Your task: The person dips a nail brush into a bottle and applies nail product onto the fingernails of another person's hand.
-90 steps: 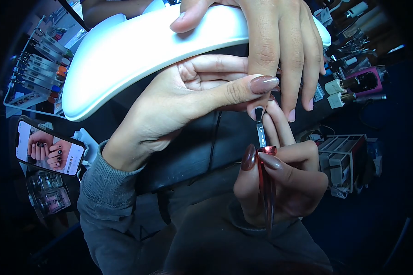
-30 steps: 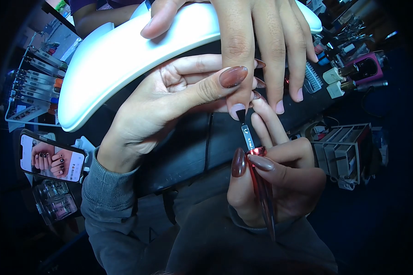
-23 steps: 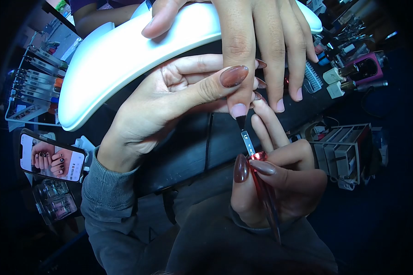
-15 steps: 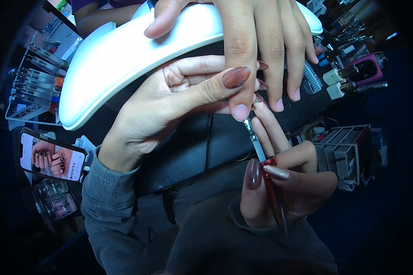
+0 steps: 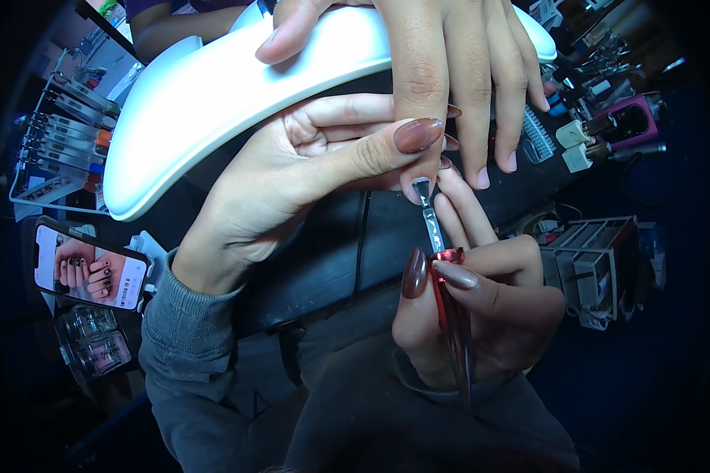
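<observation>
Another person's hand (image 5: 473,75) rests palm down over a white curved hand rest or lamp (image 5: 237,102), fingers toward me. My left hand (image 5: 284,173) is closed on that person's index finger (image 5: 420,87), its thumb on top and its fingertips showing on the far side. In my right hand (image 5: 489,299) a nail polish brush (image 5: 452,307) with a dark red tapered handle is pinched between thumb and index finger. The brush's bristle tip lies on the nail of the held finger, and its shaft has a glossy coating.
At left a phone (image 5: 91,268) showing painted nails leans on a stand, with glass jars (image 5: 95,347) below it. A rack of nail swatches (image 5: 71,142) stands farther up. Polish bottles (image 5: 580,142), a blue-white brush (image 5: 538,134) and a drawer unit (image 5: 592,260) are at right.
My right hand has moved up and left with the brush, bringing its tip from the fingertip's edge onto the nail. My left hand and the held finger have shifted slightly right.
</observation>
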Demonstrator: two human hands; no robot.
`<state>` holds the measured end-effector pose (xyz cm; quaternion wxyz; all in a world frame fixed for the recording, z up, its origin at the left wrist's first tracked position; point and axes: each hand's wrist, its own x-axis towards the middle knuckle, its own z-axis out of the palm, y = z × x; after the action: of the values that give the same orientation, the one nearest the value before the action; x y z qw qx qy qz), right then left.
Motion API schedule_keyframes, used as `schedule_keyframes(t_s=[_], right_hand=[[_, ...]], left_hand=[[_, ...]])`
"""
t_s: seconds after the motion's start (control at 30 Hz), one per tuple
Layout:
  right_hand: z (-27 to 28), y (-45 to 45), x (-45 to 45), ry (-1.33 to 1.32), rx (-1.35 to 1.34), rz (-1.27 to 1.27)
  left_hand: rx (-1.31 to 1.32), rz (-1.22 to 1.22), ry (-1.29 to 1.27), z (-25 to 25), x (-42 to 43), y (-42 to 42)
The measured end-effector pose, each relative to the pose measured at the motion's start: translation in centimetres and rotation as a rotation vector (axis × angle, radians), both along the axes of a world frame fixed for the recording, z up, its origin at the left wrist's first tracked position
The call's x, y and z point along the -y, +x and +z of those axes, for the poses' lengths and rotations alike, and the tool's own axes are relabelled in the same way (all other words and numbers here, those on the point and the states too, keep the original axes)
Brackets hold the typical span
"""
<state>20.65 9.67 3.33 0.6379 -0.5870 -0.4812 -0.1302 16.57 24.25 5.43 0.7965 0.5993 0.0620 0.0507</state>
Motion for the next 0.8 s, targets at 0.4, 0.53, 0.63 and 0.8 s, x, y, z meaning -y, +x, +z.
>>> schedule_keyframes(t_s=[0.4,0.53,0.63,0.8], right_hand=[[0.6,0.1,0.8,-0.086,-0.061,0.105],[-0.1,0.2,0.4,-0.004,0.036,0.039],[0.2,0.0,0.1,-0.015,0.042,-0.006],[0.4,-0.1,0.0,-0.035,0.012,-0.034]], left_hand=[[-0.004,0.007,0.002,0.2,0.1,0.0],[-0.016,0.006,-0.013,0.3,0.2,0.0],[-0.003,0.003,-0.007,0.3,0.2,0.1],[0.007,0.018,-0.015,0.1,0.1,0.1]])
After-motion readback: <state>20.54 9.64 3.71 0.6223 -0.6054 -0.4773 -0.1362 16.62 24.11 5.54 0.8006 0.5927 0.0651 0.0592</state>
